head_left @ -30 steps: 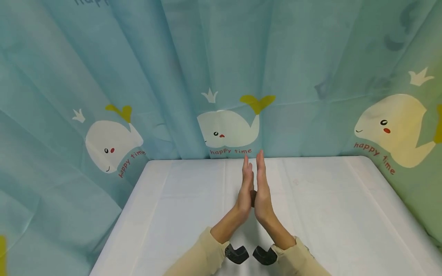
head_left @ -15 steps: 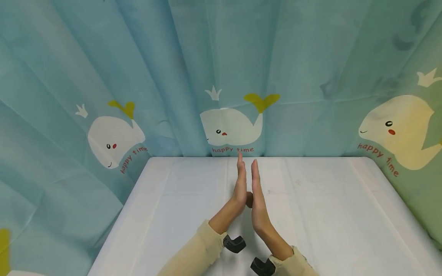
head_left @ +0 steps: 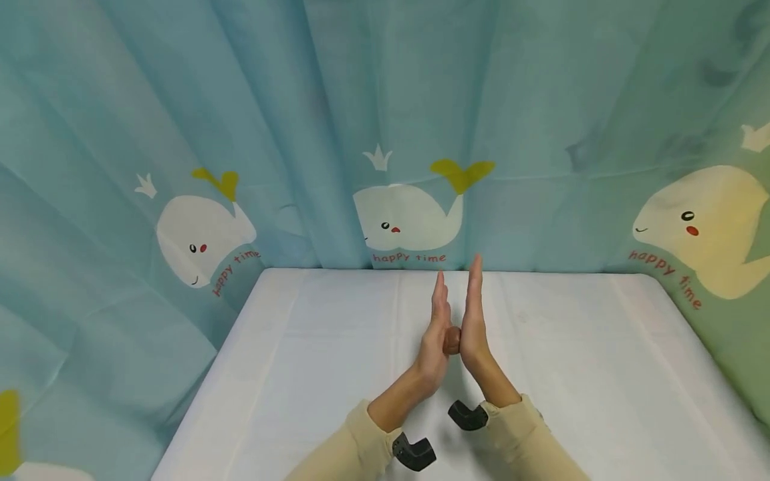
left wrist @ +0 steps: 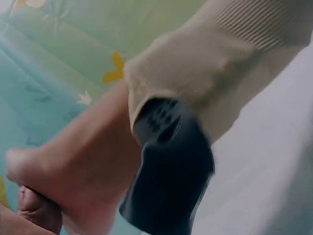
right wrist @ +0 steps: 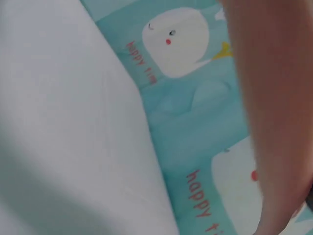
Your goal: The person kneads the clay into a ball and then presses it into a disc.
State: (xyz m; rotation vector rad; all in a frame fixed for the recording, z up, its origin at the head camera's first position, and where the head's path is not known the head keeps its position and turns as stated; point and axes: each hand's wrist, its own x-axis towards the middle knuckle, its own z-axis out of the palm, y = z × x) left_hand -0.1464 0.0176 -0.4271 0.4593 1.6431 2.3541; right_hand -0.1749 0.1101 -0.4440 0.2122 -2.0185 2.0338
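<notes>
Head view shows the brown lump (head_left: 452, 341) — right wrist's doesn't.

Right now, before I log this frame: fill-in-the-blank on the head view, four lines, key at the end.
1. A small, rounded brown lump sits ____ the bare left hand and the bare right hand.
2. Under the white whale print at the middle of the blue-green fabric curtain, red lettering reads "happy ____".
3. Above that whale's head is a small white ____.
4. The flat, round-cornered tabletop is coloured ____.

Missing words: between; time; crown; white.
</notes>
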